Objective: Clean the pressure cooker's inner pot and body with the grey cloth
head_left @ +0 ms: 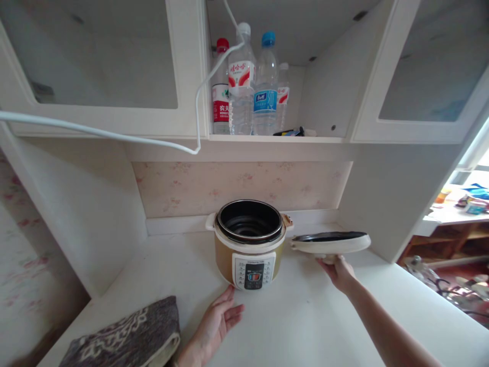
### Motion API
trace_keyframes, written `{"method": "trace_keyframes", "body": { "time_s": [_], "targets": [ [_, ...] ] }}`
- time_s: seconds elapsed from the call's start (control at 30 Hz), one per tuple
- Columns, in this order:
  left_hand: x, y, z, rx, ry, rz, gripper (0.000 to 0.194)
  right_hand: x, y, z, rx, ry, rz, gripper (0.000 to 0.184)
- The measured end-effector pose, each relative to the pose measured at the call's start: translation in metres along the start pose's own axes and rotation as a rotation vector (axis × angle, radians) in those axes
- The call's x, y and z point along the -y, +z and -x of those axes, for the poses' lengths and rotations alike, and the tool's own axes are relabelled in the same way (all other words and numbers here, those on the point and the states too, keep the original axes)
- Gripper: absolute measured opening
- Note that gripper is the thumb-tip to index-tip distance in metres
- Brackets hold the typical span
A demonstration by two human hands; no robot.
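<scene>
A gold and white electric pressure cooker (225, 260) stands uncovered on the white counter, its dark inner pot (248, 221) in view and its control panel facing me. My right hand (338, 272) grips the cooker lid (332, 245) from beneath by its handle, with the dark inner side turned up, to the right of the cooker. Just in front of the cooker's base, my left hand (216, 323) is open with fingers apart and holds nothing. Its fingertips are close to the base; whether they touch it I cannot tell.
A folded grey patterned cloth (130, 334) lies at the counter's front left. Overhead, several plastic bottles (265, 86) stand on the cabinet shelf (321, 138). A white cable (114, 138) hangs across the cabinet front. Side panels flank the counter (298, 326).
</scene>
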State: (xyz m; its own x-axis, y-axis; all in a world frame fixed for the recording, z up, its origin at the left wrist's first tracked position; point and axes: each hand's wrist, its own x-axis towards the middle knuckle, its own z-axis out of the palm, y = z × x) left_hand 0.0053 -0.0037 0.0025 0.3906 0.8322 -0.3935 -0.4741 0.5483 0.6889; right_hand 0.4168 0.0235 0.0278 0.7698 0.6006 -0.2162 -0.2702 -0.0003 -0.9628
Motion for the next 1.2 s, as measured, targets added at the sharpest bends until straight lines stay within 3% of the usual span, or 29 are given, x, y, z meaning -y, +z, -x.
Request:
{"method": "trace_keyframes", "body": {
  "time_s": [0.23,0.53,0.6,0.73,0.83,1.0,1.1,1.2],
  "targets": [
    [0.000,0.001,0.002,0.014,0.010,-0.016,0.052,-0.024,-0.008,-0.002,0.074,-0.004,0.301,0.030],
    [-0.001,0.002,0.007,0.029,0.018,-0.004,0.058,-0.038,-0.034,0.001,-0.063,-0.155,0.717,0.024],
    [-0.001,0.003,0.008,0.035,0.019,-0.003,0.056,-0.038,-0.040,-0.002,-0.036,-0.163,0.819,0.023],
    [-0.001,0.002,0.008,0.053,0.035,-0.007,0.055,-0.047,-0.052,-0.003,0.134,-0.085,0.669,0.015],
    [0.001,0.000,0.007,0.061,0.046,-0.018,0.055,-0.053,-0.059,0.008,0.177,-0.054,0.497,0.015],
    [0.000,-0.001,0.009,-0.011,0.050,-0.061,0.047,-0.051,-0.067,0.048,0.209,-0.019,0.319,0.037],
    [-0.017,0.004,0.018,-0.083,0.058,-0.206,0.038,-0.053,-0.074,0.076,0.210,-0.040,0.328,0.054],
    [-0.052,0.020,0.032,-0.135,0.191,-0.402,0.031,-0.059,-0.081,0.099,0.210,-0.105,0.392,0.055]
  ]
}}
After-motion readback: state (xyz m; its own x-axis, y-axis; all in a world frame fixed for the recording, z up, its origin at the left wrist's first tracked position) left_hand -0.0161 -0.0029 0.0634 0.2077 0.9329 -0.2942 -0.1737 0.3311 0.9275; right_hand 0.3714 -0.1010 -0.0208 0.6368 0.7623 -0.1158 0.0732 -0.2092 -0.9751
